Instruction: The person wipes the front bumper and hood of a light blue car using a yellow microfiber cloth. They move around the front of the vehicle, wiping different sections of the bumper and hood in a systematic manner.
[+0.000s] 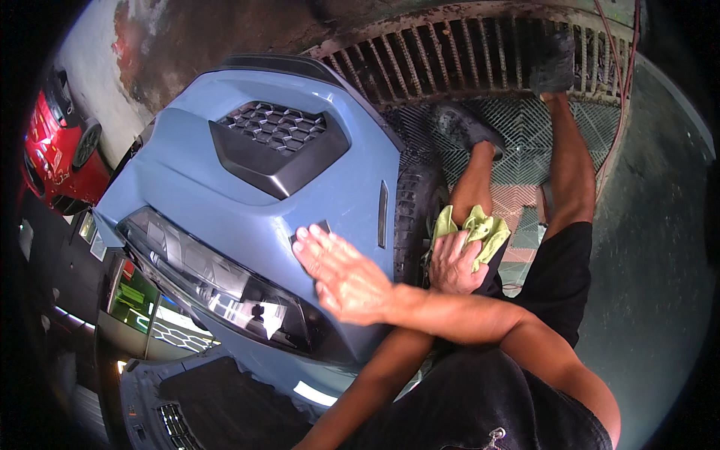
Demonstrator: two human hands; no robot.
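Note:
My right hand (pixel 343 275) lies nearly flat, fingers together, over a small dark pad (pixel 325 226) pressed on the blue painted body panel (pixel 360 208) of a car, just above its headlight (pixel 225 281). Most of the pad is hidden under the fingers. Beneath my right forearm, which crosses over the left one, my left hand (pixel 457 261) grips a crumpled yellow-green cloth (pixel 486 233) near my knee, beside the tyre (pixel 413 219). A black honeycomb-mesh vent (pixel 275 126) is set in the panel beyond my right hand.
A rusty metal floor grate (pixel 427 56) and plastic grid floor tiles (pixel 523 146) lie around my feet. A reddish hose (pixel 621 101) runs along the right. A red car (pixel 62 152) stands far left. A dark part with a slotted grille (pixel 177 424) is at lower left.

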